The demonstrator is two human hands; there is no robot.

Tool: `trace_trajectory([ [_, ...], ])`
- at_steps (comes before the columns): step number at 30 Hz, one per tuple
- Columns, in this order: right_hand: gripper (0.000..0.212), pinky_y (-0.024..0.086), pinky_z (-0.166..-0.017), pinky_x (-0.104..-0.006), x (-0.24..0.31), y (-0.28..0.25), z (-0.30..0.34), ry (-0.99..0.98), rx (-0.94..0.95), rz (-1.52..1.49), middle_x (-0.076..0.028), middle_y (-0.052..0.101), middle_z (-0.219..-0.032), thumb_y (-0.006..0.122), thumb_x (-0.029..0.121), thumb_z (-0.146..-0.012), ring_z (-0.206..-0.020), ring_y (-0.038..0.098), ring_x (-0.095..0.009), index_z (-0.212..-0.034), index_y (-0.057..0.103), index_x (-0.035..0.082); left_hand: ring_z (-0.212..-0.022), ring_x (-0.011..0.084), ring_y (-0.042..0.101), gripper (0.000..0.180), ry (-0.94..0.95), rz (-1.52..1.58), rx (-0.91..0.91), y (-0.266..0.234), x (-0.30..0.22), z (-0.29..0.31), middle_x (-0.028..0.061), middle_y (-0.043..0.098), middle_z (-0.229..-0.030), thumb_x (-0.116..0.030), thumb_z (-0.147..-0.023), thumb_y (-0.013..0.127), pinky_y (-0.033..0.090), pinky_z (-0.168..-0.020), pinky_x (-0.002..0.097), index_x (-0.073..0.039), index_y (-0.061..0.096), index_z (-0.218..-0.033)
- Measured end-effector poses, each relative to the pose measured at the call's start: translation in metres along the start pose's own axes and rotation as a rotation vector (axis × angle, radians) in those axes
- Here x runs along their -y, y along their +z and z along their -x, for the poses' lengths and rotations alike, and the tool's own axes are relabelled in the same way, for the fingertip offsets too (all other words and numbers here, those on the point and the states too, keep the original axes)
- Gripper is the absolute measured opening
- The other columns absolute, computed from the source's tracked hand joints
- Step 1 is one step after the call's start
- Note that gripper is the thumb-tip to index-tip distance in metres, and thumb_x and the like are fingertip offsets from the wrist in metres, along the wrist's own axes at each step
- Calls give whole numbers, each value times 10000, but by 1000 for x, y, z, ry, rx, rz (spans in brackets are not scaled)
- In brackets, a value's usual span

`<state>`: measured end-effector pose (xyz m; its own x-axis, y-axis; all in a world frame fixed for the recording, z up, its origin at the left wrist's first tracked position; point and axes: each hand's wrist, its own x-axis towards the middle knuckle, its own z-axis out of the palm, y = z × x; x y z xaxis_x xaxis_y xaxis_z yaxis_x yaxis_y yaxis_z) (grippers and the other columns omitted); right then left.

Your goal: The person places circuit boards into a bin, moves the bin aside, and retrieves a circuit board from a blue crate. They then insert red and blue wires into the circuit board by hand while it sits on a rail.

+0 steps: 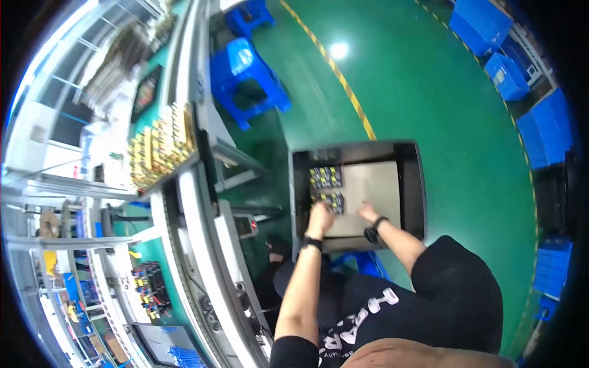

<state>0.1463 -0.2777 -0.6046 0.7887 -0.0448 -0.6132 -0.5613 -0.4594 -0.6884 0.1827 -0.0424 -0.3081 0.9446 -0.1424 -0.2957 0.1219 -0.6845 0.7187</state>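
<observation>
Bin: dark grey, rectangular, open-topped plastic bin, its near edge toward the person's body
Liner: flat beige sheet, cardboard-like, lying inside the bin, a dark strip showing between it and the bin's right wall
Far group: block of small black-and-yellow parts in rows, on the sheet by its left edge, toward the far left corner
Near group: second block of small black-and-yellow parts, just nearer the person along the same left edge, partly covered by fingers
Left hand: hand over the near group's near side, fingers bunched and narrow; cannot tell whether a part is gripped
Right hand: hand above the sheet's bare middle, right of the near group, fingers curled; cannot tell whether anything is held
Wrists: black band on the left, bulky black watch-like band on the right
Under bin: blue plastic support showing past the near edge
Left of bin: long metal-framed worktop; a tray of yellow upright parts farther along
Floor: green, glossy, yellow-and-black striped tape running toward the bin's far edge
</observation>
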Motion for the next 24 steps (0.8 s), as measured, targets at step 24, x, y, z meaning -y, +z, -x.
trace_trajectory([
  [24, 323, 506, -961, -340, 401, -139, 543, -1541, 831, -518, -121, 676, -1126, 668, -9, -881, -1039, 662, -217, -1199, 620, -34, -884, 376, 709, 184, 167, -187, -608, -38, -178, 464, 195, 723, -955, -71, -910, 676, 571, -773, 430, -26, 709, -1086],
])
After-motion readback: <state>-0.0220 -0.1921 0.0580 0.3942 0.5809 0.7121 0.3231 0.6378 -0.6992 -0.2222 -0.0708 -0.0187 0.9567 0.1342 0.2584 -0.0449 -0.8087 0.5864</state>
